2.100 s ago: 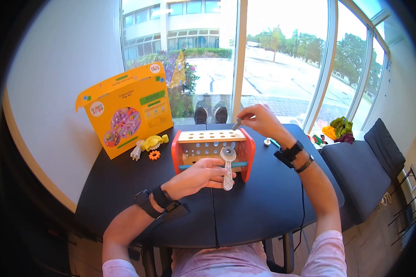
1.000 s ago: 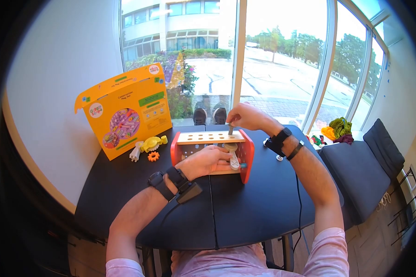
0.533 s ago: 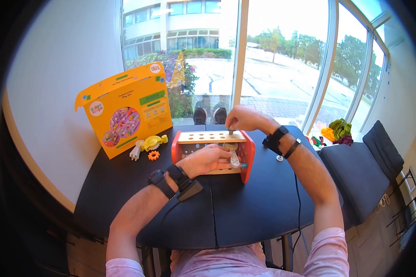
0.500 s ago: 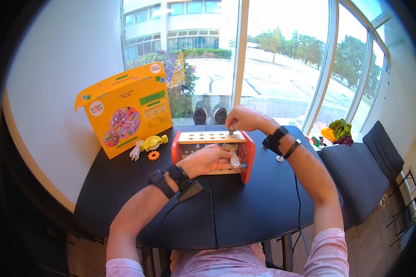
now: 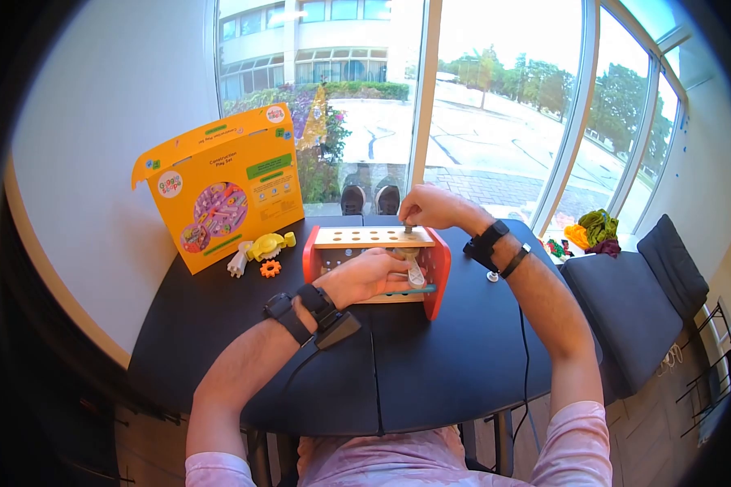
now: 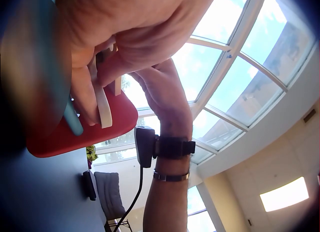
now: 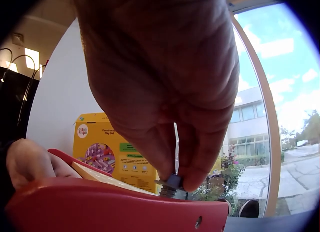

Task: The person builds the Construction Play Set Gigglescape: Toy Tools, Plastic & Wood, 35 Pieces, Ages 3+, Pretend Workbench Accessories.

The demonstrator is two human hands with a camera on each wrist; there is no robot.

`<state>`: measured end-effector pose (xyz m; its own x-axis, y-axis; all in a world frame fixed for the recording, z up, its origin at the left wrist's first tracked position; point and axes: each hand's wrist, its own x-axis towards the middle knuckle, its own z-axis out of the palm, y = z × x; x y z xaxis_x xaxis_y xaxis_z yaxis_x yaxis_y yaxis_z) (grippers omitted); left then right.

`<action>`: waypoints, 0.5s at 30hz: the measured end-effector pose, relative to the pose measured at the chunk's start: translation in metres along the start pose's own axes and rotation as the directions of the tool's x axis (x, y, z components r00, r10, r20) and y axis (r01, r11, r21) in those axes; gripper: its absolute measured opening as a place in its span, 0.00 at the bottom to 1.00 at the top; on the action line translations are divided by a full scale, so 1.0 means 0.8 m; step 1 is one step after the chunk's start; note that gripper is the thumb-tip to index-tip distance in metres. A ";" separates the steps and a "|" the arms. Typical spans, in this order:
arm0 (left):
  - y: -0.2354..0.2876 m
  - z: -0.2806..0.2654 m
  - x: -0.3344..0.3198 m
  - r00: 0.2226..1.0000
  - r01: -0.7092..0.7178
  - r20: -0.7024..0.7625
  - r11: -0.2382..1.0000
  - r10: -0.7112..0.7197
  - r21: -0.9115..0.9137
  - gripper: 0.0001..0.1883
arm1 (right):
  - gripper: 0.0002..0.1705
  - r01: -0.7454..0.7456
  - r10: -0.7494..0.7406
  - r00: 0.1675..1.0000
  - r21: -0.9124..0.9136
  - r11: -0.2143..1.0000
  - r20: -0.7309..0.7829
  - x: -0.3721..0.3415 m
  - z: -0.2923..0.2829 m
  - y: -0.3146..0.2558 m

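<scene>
A toy workbench with red end panels (image 5: pixel 437 276) and a pale wooden top board (image 5: pixel 357 237) full of holes stands on the table. My right hand (image 5: pixel 434 208) pinches a grey toy bolt (image 7: pixel 171 184) between fingertips and thumb, and its threaded shank stands upright at a hole near the board's right end. Under that board my left hand (image 5: pixel 364 277) grips a white toy wrench (image 5: pixel 417 277) by its handle. The wrench's round end lies below the bolt, partly hidden by the board. A teal rod (image 6: pixel 73 119) runs just past the left fingers.
An open yellow box (image 5: pixel 219 191) stands at the back left. In front of it lie a yellow toy piece (image 5: pixel 266 247), a white piece (image 5: pixel 238 261) and an orange gear (image 5: pixel 270 269). A small white piece (image 5: pixel 492 277) sits right of the workbench, and a black cable (image 5: pixel 525 349) hangs from the right wrist.
My left hand has carried the wrench from in front of the workbench to under its top board. The right hand has brought the bolt upright to a hole, where it now sits lower.
</scene>
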<state>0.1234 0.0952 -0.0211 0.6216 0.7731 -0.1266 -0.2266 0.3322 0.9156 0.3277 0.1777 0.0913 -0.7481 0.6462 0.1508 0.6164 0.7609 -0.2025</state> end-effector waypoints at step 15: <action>0.002 0.006 -0.007 0.999 -0.028 0.024 0.996 0.030 -0.079 0.17 | 0.15 -0.013 0.015 0.999 -0.058 0.998 0.039 0.004 0.009 0.019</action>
<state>0.1231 0.0889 -0.0168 0.6320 0.7697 -0.0898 -0.3025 0.3517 0.8859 0.3330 0.1912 0.0814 -0.7477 0.6550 0.1095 0.6393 0.7545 -0.1481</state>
